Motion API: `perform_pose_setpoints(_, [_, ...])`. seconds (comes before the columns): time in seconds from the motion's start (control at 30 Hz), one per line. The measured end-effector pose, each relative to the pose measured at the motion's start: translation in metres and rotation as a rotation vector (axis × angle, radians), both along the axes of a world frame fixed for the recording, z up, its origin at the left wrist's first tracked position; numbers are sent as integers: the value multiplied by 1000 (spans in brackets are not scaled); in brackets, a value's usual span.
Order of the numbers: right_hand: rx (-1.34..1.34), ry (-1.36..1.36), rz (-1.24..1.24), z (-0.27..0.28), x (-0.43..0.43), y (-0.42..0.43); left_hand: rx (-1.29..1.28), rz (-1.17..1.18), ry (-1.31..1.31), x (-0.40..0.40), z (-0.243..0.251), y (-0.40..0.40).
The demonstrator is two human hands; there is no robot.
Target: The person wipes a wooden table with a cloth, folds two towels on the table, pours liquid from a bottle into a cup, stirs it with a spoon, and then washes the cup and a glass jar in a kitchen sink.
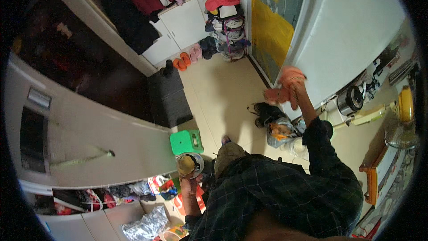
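Note:
My left hand (190, 187) is wrapped around a clear round container (199, 167) with a tan disc (186, 165) at its top; whether that disc is a lid or contents I cannot tell. Just beyond it stands a green plastic stool (182, 142). My right hand (284, 95) is raised on the other side, blurred, near the corner of a white appliance or cabinet (344, 43). A salmon-coloured patch (292, 73) shows at this hand, perhaps cloth; the blur hides whether the fingers grip it.
A dark mat (170, 97) lies by the open doorway. Orange clogs (182, 61) and a stacked shoe rack (230, 33) line the far wall. Black shoes (265, 112) and a filled plastic bag (279, 135) rest on the floor at right. A glazed door (272, 30) stands ahead.

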State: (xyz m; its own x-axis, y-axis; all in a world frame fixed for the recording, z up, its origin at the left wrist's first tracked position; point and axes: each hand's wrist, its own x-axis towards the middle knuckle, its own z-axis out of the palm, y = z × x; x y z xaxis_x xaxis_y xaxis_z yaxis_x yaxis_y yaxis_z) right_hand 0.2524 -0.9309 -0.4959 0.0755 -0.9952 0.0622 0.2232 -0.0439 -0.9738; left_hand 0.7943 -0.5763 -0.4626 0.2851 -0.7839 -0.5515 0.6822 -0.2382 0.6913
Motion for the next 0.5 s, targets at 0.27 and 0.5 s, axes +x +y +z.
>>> perform_pose_setpoints(0.27, [-257, 452, -139, 100, 101, -318, 112, -33, -287, 46, 4, -267])
perform_pose_setpoints(0.5, [-206, 205, 74, 129, 108, -546, 30, -280, -171, 39, 71, -495])
